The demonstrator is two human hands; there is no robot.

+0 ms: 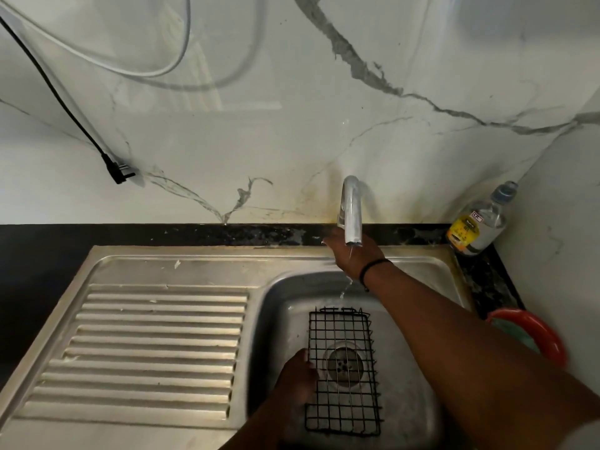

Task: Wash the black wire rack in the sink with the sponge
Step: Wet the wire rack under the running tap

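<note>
The black wire rack (343, 371) lies flat in the steel sink (279, 306), over the drain. My left hand (298, 378) holds the rack's left edge, fingers curled on the wire. My right hand (352, 254) reaches behind the chrome tap (351, 211), at its base; its fingers are hidden by the spout. A thin stream of water falls from the spout toward the rack's far end. No sponge shows.
A ribbed steel drainboard (156, 349) lies left of the basin. A clear bottle with a yellow label (477, 222) stands in the back right corner. A red-rimmed bowl (535, 336) sits on the right counter. A black plug (118, 172) hangs at the wall.
</note>
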